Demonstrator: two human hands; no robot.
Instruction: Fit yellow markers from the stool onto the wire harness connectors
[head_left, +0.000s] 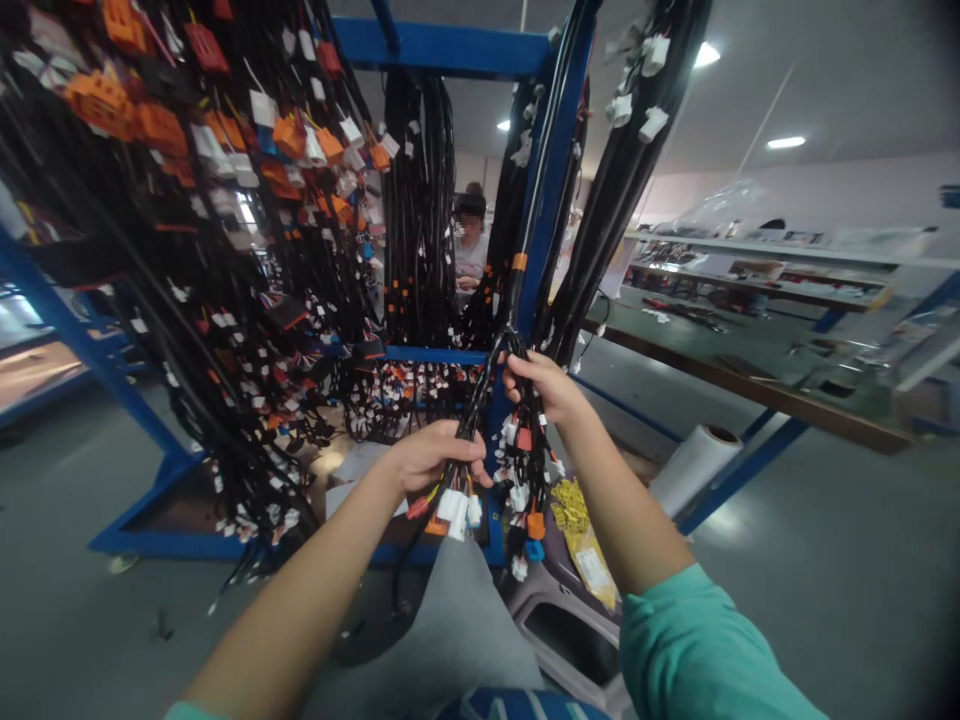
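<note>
A black wire harness (512, 305) hangs down along the blue rack post and splits into branches in front of me. My left hand (444, 455) is closed around the left branch, with white, red and orange connectors (453, 508) sticking out below my fingers. Higher up, my right hand (544, 385) wraps round the right branch near the split. Below it dangle wires with white, orange and blue connectors (535, 527). An orange tape band (519, 262) marks the harness above both hands.
Many more harnesses (300, 250) hang from the blue wheeled rack (442, 48). A yellow bag (592, 565) lies on a grey plastic stool (574, 635). At right are a film roll (697, 465) and a workbench (750, 375). Another person (471, 245) is behind the rack.
</note>
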